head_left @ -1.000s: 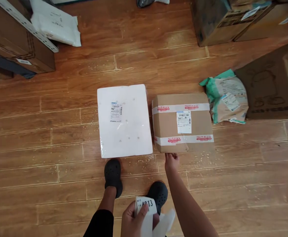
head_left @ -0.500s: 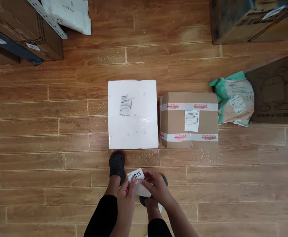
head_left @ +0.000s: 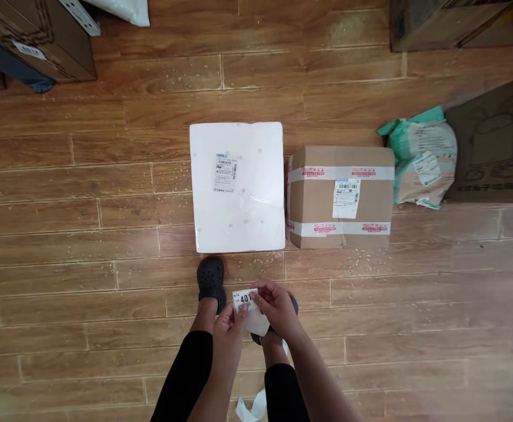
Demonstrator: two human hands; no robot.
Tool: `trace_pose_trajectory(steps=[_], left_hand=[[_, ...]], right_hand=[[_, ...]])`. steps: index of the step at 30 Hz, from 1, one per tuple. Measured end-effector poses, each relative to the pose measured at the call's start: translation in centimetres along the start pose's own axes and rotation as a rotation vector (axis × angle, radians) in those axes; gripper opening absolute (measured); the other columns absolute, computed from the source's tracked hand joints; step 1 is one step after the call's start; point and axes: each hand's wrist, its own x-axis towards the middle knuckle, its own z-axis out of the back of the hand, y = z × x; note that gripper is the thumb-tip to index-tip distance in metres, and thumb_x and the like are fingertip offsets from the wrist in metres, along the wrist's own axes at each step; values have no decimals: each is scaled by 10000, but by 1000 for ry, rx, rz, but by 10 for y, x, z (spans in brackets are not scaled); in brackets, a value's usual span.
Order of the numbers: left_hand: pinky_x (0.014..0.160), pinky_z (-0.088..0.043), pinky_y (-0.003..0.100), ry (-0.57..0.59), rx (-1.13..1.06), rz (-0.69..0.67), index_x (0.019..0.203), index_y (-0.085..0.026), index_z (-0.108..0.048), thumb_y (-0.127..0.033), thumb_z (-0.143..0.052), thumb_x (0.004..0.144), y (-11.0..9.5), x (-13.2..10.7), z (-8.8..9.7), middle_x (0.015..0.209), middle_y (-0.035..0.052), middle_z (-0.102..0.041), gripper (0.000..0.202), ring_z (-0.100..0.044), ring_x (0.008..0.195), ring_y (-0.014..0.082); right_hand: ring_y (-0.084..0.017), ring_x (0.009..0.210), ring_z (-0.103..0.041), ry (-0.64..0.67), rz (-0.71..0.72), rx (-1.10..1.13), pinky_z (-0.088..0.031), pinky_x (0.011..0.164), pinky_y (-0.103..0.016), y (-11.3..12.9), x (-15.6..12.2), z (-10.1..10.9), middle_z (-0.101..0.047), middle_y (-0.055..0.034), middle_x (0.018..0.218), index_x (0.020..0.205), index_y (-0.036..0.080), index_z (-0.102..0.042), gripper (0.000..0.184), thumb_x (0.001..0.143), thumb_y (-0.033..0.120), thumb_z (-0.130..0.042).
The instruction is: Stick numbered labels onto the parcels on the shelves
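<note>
Between both hands is a small printed label [head_left: 243,299] with a barcode and large digits starting "401", on a pale backing strip. My left hand [head_left: 230,328] pinches its lower left part, thumb on top. At its upper right, my right hand [head_left: 276,308] grips the corner with thumb and fingertips, covering the last digit. Just ahead on the floor lies a white foam box [head_left: 239,193] with a shipping label [head_left: 225,171] on its top. Close to its right stands a brown carton [head_left: 318,202] with red-and-white tape and its own shipping label [head_left: 346,199].
A green and beige parcel bag [head_left: 423,158] and a large carton [head_left: 496,146] sit at the right. More cartons [head_left: 63,47] line the upper left, beside a white package [head_left: 129,9]. A pale strip [head_left: 254,408] lies by the feet. One dark clog [head_left: 211,278] shows near the foam box.
The view has shifted, so the boxes appear slightly higher. My right thumb has moved over the label's last digits. More of the pale strip by the feet shows.
</note>
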Motion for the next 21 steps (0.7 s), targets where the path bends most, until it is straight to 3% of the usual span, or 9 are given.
trace_pose_trajectory(steps=[5,11,17,21], left_hand=[[524,-460,235,-90,150,-30,695,-164,-624,-653,-640,622,-5,-2,0,613,26,-638,495,-564,569,149],[500,-430,228,-143,264,11,675,-173,-601,-691,-552,663,-5,-2,3,551,7,-583,520,-525,544,144],[455,-376,236,-242,281,119,625,-173,-574,-702,-528,665,-3,4,3,493,-14,-520,532,-466,477,129],[491,-370,238,-225,374,139,611,-175,-570,-634,-608,637,-6,-1,-1,514,-14,-539,461,-498,524,144]], right_hand=[[-159,617,-593,-4,21,-39,-492,575,-284,-9,7,2,-654,-19,674,747,187,-652,397,542,498,-792],[-187,663,-626,17,0,-31,-515,669,-329,-10,9,2,-683,-34,673,718,184,-666,361,547,476,-791],[-162,629,-587,26,77,-201,-485,621,-294,-13,6,-2,-656,-23,667,693,193,-649,217,680,404,-698],[-158,633,-581,-54,121,-232,-470,589,-274,-34,26,-2,-651,-25,680,713,190,-642,169,716,359,-632]])
